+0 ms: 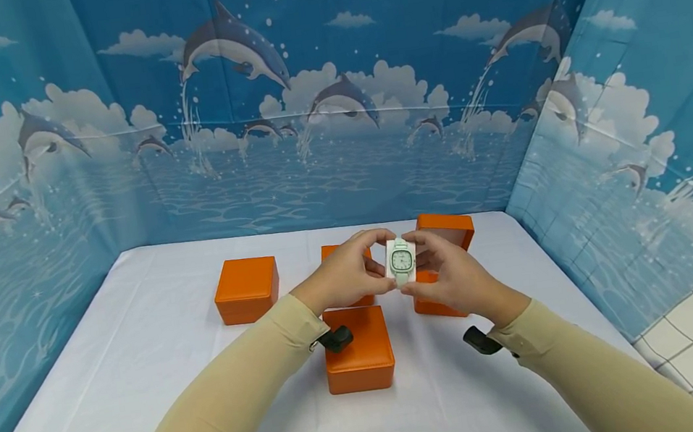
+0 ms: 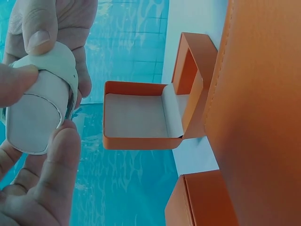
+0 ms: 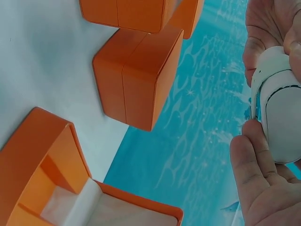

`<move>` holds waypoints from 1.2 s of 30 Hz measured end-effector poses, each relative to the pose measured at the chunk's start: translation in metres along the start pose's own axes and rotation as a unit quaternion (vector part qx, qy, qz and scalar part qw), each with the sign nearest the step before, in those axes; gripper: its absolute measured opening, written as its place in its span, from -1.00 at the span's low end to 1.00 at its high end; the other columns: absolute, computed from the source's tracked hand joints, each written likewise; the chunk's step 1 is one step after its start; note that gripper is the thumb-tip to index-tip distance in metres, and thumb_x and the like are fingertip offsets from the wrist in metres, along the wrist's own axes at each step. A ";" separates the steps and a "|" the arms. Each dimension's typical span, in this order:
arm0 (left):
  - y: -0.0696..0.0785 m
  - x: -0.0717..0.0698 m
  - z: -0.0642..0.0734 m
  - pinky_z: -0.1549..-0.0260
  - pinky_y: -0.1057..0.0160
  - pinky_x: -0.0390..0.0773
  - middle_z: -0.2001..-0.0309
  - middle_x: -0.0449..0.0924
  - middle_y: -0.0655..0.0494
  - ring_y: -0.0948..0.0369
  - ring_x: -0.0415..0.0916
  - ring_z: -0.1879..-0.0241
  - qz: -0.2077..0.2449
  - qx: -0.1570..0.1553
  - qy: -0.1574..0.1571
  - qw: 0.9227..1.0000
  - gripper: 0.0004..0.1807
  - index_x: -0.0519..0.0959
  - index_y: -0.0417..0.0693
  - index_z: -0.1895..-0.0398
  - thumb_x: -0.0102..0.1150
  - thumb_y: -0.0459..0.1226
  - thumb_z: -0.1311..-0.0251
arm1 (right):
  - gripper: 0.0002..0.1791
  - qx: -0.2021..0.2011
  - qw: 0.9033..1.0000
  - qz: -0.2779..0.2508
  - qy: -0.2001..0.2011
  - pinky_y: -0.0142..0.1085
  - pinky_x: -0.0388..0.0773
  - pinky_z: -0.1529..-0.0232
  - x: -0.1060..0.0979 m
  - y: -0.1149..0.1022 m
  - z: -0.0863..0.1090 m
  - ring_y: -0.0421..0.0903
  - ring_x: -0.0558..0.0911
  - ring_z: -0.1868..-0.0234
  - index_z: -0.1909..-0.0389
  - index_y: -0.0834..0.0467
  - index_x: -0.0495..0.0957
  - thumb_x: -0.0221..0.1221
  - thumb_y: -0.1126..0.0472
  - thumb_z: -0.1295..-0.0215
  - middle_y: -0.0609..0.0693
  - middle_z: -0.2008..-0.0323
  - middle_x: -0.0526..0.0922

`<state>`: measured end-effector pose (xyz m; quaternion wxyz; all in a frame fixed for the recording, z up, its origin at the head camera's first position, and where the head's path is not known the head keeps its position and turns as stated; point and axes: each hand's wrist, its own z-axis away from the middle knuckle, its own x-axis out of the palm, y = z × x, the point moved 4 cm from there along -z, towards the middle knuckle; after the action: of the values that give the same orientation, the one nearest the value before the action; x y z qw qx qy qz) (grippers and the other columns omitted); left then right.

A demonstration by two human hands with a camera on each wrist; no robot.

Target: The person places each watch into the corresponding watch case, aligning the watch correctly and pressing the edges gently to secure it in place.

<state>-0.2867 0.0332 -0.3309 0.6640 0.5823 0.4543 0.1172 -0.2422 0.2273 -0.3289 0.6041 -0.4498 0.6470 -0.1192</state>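
A pale mint-green watch (image 1: pixel 401 260) with a squarish dial is strapped round a small white cushion (image 2: pixel 34 123), raised above the table and facing the head camera. On its left side my left hand (image 1: pixel 350 272) grips it, index finger near the top and thumb near the bottom. My right hand (image 1: pixel 456 274) holds the opposite side in much the same way. Both wrist views show the cushion's rounded end and the strap passing round it. Beyond the right hand stands an orange box (image 1: pixel 447 223) with its lid up and a pale lining, partly hidden by that hand.
Closed orange boxes stand around: one at the left (image 1: pixel 247 290), one in front (image 1: pixel 358 353) beneath the left wrist, and another (image 1: pixel 328 251) largely hidden behind the left hand. A white cloth (image 1: pixel 282 429) covers the table. Dolphin-print curtains (image 1: pixel 328 174) hang at the back and sides.
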 end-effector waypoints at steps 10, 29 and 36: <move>0.002 0.003 -0.004 0.06 0.28 0.75 -0.50 0.30 0.14 0.25 0.69 0.02 -0.019 -0.003 0.010 1.000 -0.18 0.32 0.16 -0.55 0.49 -0.25 -0.26 | -0.02 0.011 1.000 0.013 -0.015 0.14 0.61 -0.29 -0.007 0.008 0.002 0.15 0.64 -0.22 -0.62 0.21 0.12 0.46 0.31 -0.29 0.20 -0.27 0.54; 0.009 0.021 -0.025 0.05 0.29 0.73 -0.56 0.25 0.13 0.28 0.64 -0.03 -0.036 -0.039 -0.008 0.999 -0.07 0.19 0.11 -0.66 0.46 -0.30 -0.29 | -0.06 0.054 0.996 0.068 -0.005 0.10 0.66 -0.23 -0.024 0.021 0.009 0.23 0.64 -0.20 -0.62 0.20 0.17 0.44 0.28 -0.31 0.22 -0.27 0.56; 0.010 0.030 -0.040 0.06 0.31 0.73 -0.50 0.34 0.09 0.29 0.64 -0.01 -0.037 -0.039 -0.009 0.999 -0.09 0.21 0.07 -0.65 0.46 -0.31 -0.29 | -0.09 0.069 0.995 0.068 -0.011 0.14 0.62 -0.27 -0.032 0.031 0.012 0.17 0.63 -0.19 -0.63 0.20 0.14 0.39 0.25 -0.37 0.22 -0.27 0.55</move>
<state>-0.2959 0.0838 -0.3328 0.6941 0.5396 0.4647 0.1056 -0.2490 0.2731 -0.3316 0.6474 -0.3630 0.6599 -0.1170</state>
